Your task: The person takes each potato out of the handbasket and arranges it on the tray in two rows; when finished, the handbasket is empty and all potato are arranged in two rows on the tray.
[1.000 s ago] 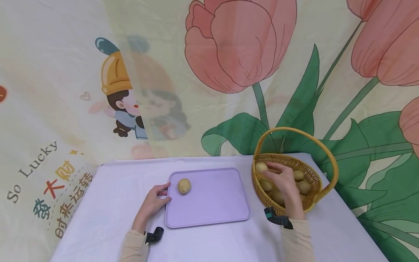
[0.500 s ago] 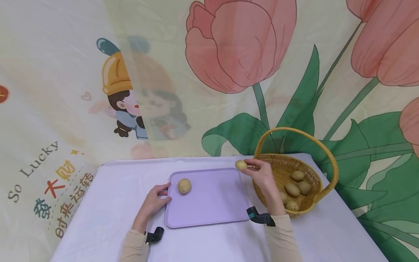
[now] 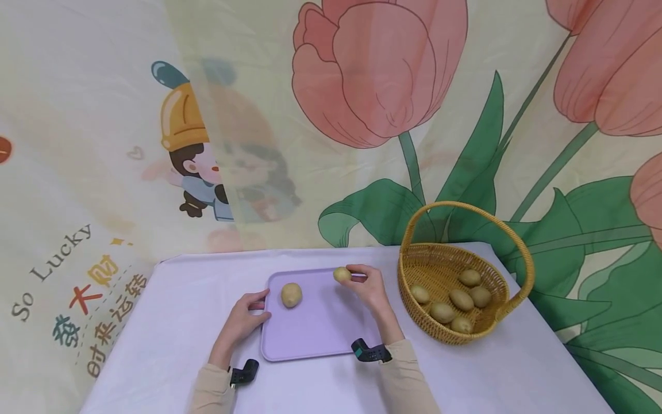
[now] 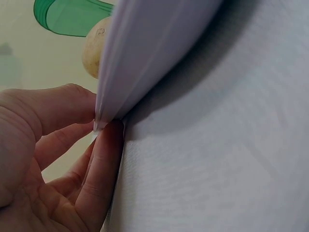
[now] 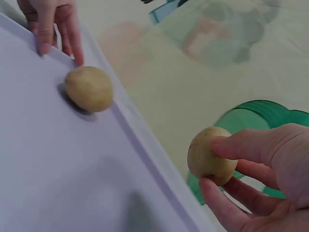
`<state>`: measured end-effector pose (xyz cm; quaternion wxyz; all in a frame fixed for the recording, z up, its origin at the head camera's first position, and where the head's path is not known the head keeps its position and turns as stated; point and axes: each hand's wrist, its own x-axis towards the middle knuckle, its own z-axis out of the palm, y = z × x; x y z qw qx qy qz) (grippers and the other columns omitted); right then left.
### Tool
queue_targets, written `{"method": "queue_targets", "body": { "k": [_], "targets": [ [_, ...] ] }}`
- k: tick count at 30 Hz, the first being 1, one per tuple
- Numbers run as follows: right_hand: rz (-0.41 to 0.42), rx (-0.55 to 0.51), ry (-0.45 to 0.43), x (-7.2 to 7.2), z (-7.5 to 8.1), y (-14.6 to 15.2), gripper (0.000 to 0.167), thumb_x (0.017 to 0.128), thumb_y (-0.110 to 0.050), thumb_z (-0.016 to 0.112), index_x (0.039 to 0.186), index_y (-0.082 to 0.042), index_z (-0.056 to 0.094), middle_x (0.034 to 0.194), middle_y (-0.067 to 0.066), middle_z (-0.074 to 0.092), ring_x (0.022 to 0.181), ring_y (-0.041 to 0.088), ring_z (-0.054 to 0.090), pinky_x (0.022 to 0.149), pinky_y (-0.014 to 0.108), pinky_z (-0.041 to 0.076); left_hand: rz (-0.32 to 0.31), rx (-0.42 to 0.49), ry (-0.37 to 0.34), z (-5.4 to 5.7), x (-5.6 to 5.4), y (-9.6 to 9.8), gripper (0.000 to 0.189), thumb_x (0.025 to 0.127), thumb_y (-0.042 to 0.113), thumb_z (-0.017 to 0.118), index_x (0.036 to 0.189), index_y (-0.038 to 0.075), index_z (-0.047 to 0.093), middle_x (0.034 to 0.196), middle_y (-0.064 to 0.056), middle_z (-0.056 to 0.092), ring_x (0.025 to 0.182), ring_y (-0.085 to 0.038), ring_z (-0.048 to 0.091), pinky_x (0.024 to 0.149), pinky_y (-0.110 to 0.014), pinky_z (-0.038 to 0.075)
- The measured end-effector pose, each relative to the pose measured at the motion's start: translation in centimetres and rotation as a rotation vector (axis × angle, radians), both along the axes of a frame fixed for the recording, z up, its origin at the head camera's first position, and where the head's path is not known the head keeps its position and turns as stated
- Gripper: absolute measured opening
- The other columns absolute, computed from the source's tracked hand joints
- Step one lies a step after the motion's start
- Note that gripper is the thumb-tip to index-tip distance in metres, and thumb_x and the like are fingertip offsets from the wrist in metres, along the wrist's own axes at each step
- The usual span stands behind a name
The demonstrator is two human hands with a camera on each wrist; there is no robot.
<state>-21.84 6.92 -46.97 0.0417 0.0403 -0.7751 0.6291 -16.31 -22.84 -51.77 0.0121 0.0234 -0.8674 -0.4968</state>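
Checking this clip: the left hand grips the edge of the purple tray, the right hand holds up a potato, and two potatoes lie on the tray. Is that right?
Not quite: only one potato lies on the purple tray, as the head view shows. The left hand does grip its edge, and the right hand holds up another potato.

"What sort of place is this?"

"It looks like a staged recording spot: a cloth-covered table (image 3: 170,322) stands against a fabric backdrop (image 3: 264,63) printed with tulips (image 3: 388,75), a cartoon figure (image 3: 192,155) and the words 'So Lucky' (image 3: 53,271)."

"What suggests recording?"

"The person wears 2 black wrist cameras (image 3: 245,373). Whether a home or a studio lies behind the fabric cannot be told."
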Motion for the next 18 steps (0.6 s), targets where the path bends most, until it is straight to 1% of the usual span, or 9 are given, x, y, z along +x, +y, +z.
{"method": "queue_targets", "body": {
  "k": [4, 7, 9, 10, 13, 14, 16, 18],
  "targets": [
    [0.045, -0.016, 0.002, 0.1, -1.2, -1.4, 0.036, 0.075, 0.009, 0.076, 0.109, 0.014, 0.067, 0.108, 0.029, 0.067, 0.094, 0.045, 0.068, 0.08, 0.039, 0.057, -0.002, 0.017, 0.008, 0.0, 0.0, 0.1, 0.057, 0.078, -0.005, 0.073, 0.133, -0.004, 0.058, 0.119, -0.02, 0.058, 0.106, -0.034, 0.062, 0.087, -0.033, 0.052],
    [0.063, -0.019, -0.003, 0.5, -1.8, -2.3, 0.036, 0.076, 0.009, 0.076, 0.109, 0.015, 0.067, 0.109, 0.029, 0.067, 0.094, 0.044, 0.068, 0.08, 0.038, 0.057, -0.004, 0.026, 0.009, -0.2, 0.0, 0.3, 0.056, 0.078, -0.006, 0.073, 0.132, -0.005, 0.058, 0.119, -0.02, 0.059, 0.106, -0.034, 0.062, 0.086, -0.032, 0.052],
    [0.078, -0.029, -0.012, 1.2, -1.2, -2.8, 0.036, 0.076, 0.011, 0.074, 0.109, 0.018, 0.065, 0.11, 0.032, 0.065, 0.094, 0.047, 0.067, 0.08, 0.04, 0.057, -0.003, 0.032, 0.008, -0.2, 0.0, 0.4, 0.057, 0.078, -0.006, 0.073, 0.132, -0.005, 0.058, 0.119, -0.02, 0.058, 0.106, -0.034, 0.062, 0.086, -0.033, 0.052],
    [0.089, -0.032, -0.011, 1.4, -1.1, -3.1, 0.036, 0.075, 0.011, 0.073, 0.109, 0.019, 0.064, 0.109, 0.034, 0.064, 0.094, 0.048, 0.066, 0.079, 0.042, 0.057, 0.0, 0.031, 0.007, -0.2, 0.1, 0.4, 0.057, 0.078, -0.006, 0.073, 0.132, -0.005, 0.058, 0.119, -0.02, 0.059, 0.106, -0.034, 0.062, 0.086, -0.033, 0.052],
    [0.113, -0.042, -0.001, 1.6, -1.5, -3.8, 0.037, 0.074, 0.011, 0.073, 0.108, 0.021, 0.063, 0.108, 0.036, 0.064, 0.092, 0.048, 0.066, 0.078, 0.042, 0.058, 0.003, 0.028, 0.009, -0.1, 0.1, 0.3, 0.057, 0.078, -0.005, 0.074, 0.132, -0.005, 0.058, 0.119, -0.02, 0.058, 0.106, -0.034, 0.062, 0.086, -0.035, 0.053],
    [0.12, -0.037, -0.004, 1.5, -1.7, -4.0, 0.037, 0.074, 0.011, 0.073, 0.109, 0.02, 0.063, 0.108, 0.036, 0.064, 0.092, 0.048, 0.067, 0.078, 0.042, 0.058, 0.002, 0.029, 0.011, 0.0, 0.1, 0.3, 0.057, 0.078, -0.006, 0.074, 0.132, -0.005, 0.058, 0.119, -0.02, 0.058, 0.106, -0.034, 0.062, 0.086, -0.035, 0.053],
    [0.125, -0.027, 0.001, 1.0, -3.1, -4.4, 0.037, 0.074, 0.009, 0.075, 0.108, 0.018, 0.065, 0.107, 0.033, 0.066, 0.091, 0.045, 0.068, 0.076, 0.038, 0.058, 0.006, 0.03, 0.01, 0.0, 0.1, 0.2, 0.056, 0.078, -0.006, 0.073, 0.132, -0.005, 0.058, 0.119, -0.02, 0.058, 0.106, -0.034, 0.062, 0.086, -0.034, 0.053],
    [0.121, -0.016, -0.007, 0.8, -3.7, -4.6, 0.037, 0.073, 0.009, 0.076, 0.108, 0.016, 0.066, 0.107, 0.03, 0.067, 0.09, 0.041, 0.069, 0.075, 0.035, 0.058, 0.01, 0.033, 0.01, 0.0, 0.1, 0.1, 0.056, 0.078, -0.007, 0.073, 0.132, -0.005, 0.058, 0.119, -0.02, 0.058, 0.106, -0.034, 0.062, 0.086, -0.033, 0.053]
  ]
}}
